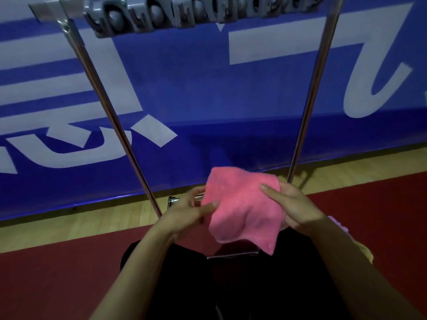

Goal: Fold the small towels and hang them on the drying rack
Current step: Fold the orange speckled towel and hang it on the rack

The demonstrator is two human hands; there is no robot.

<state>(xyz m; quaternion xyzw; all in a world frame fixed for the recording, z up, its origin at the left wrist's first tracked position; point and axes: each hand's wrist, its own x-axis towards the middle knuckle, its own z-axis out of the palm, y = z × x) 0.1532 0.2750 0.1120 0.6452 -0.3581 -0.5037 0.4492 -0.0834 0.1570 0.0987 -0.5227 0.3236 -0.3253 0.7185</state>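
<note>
Left hand [184,211]: reaching inward, thumb pinching the pink towel's [242,213] left edge.
Right hand [293,204]: gripping the right edge, thumb lying across the cloth.
Pink towel: hanging between both hands, in front of the drying rack's [312,88] two upright poles, above the floor.

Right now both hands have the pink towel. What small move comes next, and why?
Probably bring the loose lower corner up to finish the fold. The pink towel is pinched between the left hand and right hand, its bottom still drooping unevenly, and it is not yet on the drying rack.
</note>
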